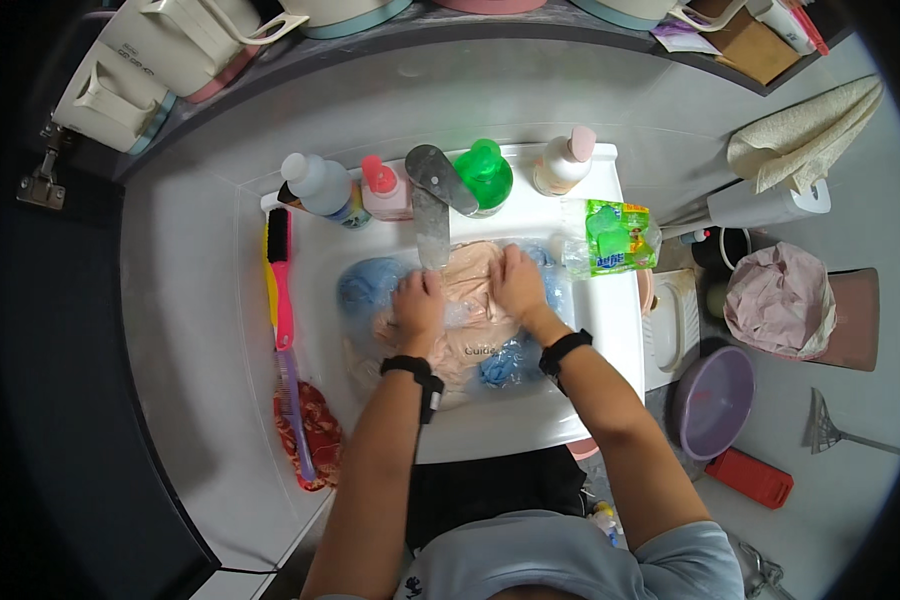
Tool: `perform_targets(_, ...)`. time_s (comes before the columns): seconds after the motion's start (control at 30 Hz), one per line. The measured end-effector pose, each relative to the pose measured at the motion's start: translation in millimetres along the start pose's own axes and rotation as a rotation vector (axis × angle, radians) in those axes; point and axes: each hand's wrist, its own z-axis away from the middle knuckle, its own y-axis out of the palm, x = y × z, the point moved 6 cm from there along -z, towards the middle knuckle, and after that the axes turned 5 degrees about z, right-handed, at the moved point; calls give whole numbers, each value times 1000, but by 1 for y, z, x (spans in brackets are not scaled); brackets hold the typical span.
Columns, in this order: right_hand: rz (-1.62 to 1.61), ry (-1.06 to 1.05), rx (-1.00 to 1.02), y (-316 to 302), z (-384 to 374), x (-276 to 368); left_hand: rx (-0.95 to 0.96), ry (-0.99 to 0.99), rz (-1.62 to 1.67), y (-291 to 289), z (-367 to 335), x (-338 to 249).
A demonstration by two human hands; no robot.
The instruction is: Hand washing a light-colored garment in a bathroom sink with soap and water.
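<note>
A white sink [515, 420] holds water with wet laundry: a peach cloth [475, 290] on top and blue fabric [368, 285] beneath. My left hand [418, 305] presses down on the left part of the peach cloth, fingers bunched into it. On the cloth's right part, just under the grey tap [433, 200], my right hand [518, 282] grips the fabric. Both wrists wear black bands.
Along the sink's back rim stand a pale blue bottle [317, 185], a pink bottle [383, 190], a green bottle [485, 175] and a beige bottle [565, 162]. A green packet [617, 238] lies right. Pink brush [281, 275], purple comb [295, 410], red cloth [315, 430] left. Purple basin [715, 400] on floor.
</note>
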Motion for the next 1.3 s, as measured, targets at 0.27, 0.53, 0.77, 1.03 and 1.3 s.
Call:
perform_targets(0.27, 79, 232, 362, -3, -15, -1, 384, 34, -299, 15, -2, -4)
perform_targets(0.53, -270, 142, 301, -13, -27, -20, 702, -245, 652, -17, -31, 9)
perform_targets(0.77, -765, 1, 466, -62, -17, -18, 836, -82, 1087, -66, -32, 10)
perform_targets(1.03, -1154, 348, 425, -13, -8, -44, 231, 85, 92, -22, -23, 7)
perform_targets(1.3, 130, -1, 624, -15, 23, -4, 984, 82, -448, 26, 7, -11)
